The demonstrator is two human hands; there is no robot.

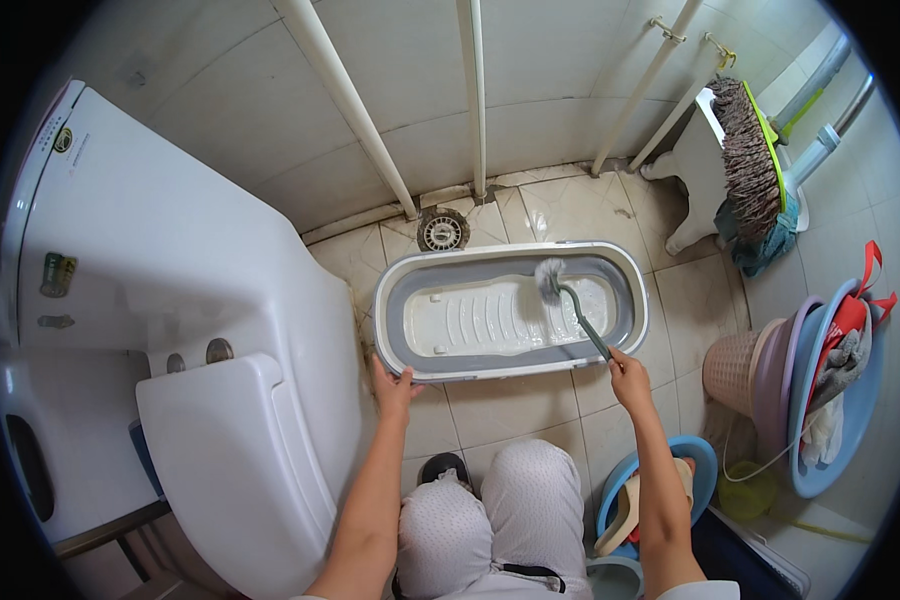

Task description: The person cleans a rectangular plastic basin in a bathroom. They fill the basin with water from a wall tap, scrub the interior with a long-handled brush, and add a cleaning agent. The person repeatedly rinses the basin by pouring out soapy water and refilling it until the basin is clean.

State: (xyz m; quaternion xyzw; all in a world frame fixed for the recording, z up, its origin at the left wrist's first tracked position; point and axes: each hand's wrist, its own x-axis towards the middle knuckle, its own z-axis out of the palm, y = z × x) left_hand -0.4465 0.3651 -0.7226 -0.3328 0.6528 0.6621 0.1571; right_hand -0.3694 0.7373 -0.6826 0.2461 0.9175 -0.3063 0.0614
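An oval white-and-grey plastic tub (487, 367) lies on the tiled floor in front of me. Its ribbed white bottom looks wet. My left hand (396, 382) grips the near left corner of the tub's rim, thumb on top. In my right hand (628, 379) is the dark green handle of a scrubbing brush (585, 319), which reaches over the tub's near right rim. The brush's grey bristle head (550, 280) is above the right part of the tub, near its far inner wall; whether it touches the wall I cannot tell.
A toilet (225, 450) stands at left. Beyond the tub are a round floor drain (443, 231) and several pipes (474, 97). Mops (750, 150) lean by a white stool (694, 169). Stacked basins (799, 450) with cloths rest against the right wall; a blue basin (703, 465) sits beneath my right forearm.
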